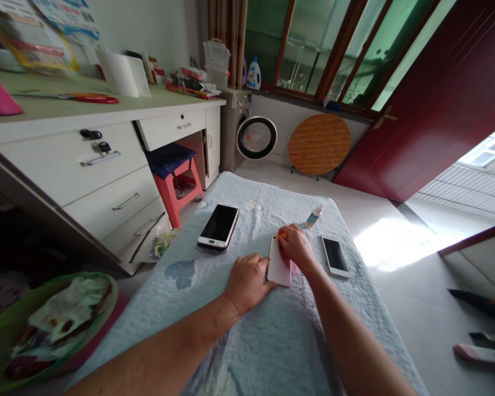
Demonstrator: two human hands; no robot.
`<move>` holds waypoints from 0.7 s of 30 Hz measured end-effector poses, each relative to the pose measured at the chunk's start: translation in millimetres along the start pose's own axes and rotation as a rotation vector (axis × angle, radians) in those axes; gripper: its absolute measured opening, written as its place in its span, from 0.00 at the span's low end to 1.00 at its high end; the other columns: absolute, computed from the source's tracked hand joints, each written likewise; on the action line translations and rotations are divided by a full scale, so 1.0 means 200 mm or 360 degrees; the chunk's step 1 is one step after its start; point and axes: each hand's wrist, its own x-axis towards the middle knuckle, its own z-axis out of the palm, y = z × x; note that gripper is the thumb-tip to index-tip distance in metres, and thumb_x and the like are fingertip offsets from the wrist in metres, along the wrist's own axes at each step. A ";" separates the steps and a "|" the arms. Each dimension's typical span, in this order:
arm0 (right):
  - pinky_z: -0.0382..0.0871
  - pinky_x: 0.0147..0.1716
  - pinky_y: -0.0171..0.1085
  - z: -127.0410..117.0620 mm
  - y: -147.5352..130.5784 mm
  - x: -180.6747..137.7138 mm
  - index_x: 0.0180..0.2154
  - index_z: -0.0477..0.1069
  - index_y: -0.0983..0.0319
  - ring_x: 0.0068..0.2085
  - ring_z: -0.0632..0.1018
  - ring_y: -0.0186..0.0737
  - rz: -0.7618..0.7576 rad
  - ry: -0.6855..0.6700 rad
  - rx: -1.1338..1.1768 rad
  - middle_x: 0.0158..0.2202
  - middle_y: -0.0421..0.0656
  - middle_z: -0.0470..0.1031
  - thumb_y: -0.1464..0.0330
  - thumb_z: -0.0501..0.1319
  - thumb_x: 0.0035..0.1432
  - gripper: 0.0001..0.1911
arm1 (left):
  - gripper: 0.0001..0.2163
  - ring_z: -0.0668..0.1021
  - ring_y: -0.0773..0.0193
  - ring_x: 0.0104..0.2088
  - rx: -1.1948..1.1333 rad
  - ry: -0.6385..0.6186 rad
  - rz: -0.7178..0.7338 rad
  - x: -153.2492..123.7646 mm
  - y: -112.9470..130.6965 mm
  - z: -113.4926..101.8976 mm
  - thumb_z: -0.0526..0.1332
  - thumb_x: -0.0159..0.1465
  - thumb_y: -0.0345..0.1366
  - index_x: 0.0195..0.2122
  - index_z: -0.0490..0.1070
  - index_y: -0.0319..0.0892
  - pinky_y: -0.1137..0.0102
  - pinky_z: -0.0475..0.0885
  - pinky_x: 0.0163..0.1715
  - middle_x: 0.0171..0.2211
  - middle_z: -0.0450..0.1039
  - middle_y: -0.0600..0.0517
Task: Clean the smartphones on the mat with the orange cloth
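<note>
A pale pink smartphone [278,267] lies back up on the light blue quilted cover [251,341]. My left hand [249,283] grips its left edge and lower corner, fingers along the side and thumb at the bottom. On the phone's upper part, near the camera, my right hand [296,245] is closed on a small orange cloth [279,235], mostly hidden by the fingers. Left of my hands, a white phone with a dark screen [220,224] rests on top of something flat. To the right lie another white phone [335,256] and a small spray bottle [314,215].
A green-rimmed basket [114,291] of crumpled waste stands at the lower left. Along the left runs a desk with drawers [107,159], with a red stool [174,201] beside it. Beyond are a washing machine with its door open [256,137], a round wooden tabletop [319,144] and a red door [408,104].
</note>
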 end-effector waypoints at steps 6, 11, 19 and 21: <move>0.61 0.38 0.31 0.00 -0.06 -0.02 0.36 0.73 0.60 0.36 0.71 0.34 -0.0125 -0.0016 0.0045 0.36 0.42 0.70 0.73 0.55 0.56 0.08 | 0.17 0.75 0.54 0.39 -0.0001 0.0044 0.0026 0.00 -0.01 0.01 0.64 0.56 0.50 0.41 0.71 0.45 0.64 0.65 0.39 0.36 0.71 0.50; 0.62 0.38 0.31 -0.02 -0.06 -0.04 0.33 0.74 0.61 0.36 0.71 0.33 -0.0271 -0.0146 0.0132 0.36 0.42 0.70 0.75 0.55 0.55 0.09 | 0.19 0.75 0.54 0.40 -0.0017 0.0027 0.0013 0.00 -0.02 0.02 0.63 0.56 0.53 0.42 0.71 0.44 0.64 0.65 0.40 0.36 0.72 0.49; 0.63 0.36 0.30 -0.08 -0.10 -0.16 0.32 0.74 0.61 0.35 0.71 0.32 -0.0411 -0.0378 0.0336 0.34 0.40 0.69 0.78 0.56 0.52 0.10 | 0.22 0.75 0.53 0.42 -0.0093 0.0069 0.0049 0.01 -0.03 0.04 0.63 0.56 0.54 0.43 0.67 0.42 0.64 0.66 0.41 0.39 0.73 0.48; 0.63 0.35 0.30 -0.12 -0.11 -0.21 0.31 0.74 0.61 0.33 0.71 0.31 -0.0417 -0.0469 0.0381 0.35 0.40 0.69 0.79 0.56 0.51 0.10 | 0.22 0.75 0.53 0.43 -0.0080 0.0066 0.0033 0.01 -0.03 0.04 0.63 0.57 0.53 0.44 0.65 0.42 0.65 0.66 0.41 0.39 0.73 0.48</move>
